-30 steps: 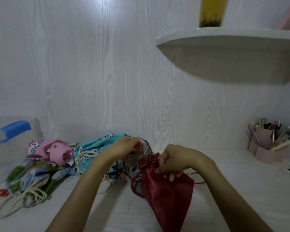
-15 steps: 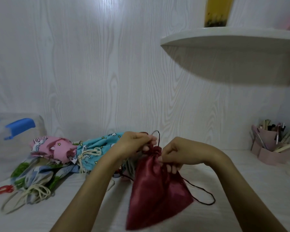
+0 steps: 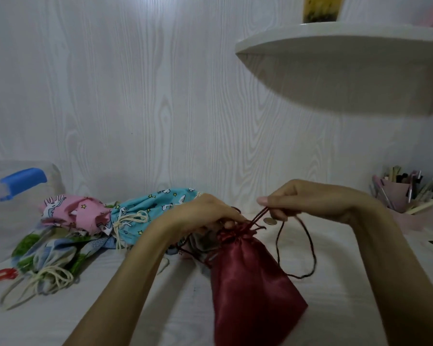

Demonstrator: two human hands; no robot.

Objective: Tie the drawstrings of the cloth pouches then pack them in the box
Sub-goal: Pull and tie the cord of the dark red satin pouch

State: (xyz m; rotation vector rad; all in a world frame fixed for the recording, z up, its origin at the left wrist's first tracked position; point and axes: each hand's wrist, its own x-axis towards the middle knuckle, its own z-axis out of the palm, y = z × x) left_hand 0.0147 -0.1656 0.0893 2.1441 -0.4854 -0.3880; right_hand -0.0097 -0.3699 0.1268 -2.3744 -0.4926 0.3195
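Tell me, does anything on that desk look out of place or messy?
Mostly the heap at the left: the pink pouch, the blue star pouch and a green-patterned pouch lie crumpled over one another, cream cords trailing loose. A small coin-like disc also sits oddly alone behind the red satin pouch.

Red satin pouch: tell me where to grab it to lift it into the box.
Grip the red satin pouch at its gathered neck, coming from above. The cinched ruffle there is narrow and bunched, probably easier to hold than the slick, slack body below, which should hang.
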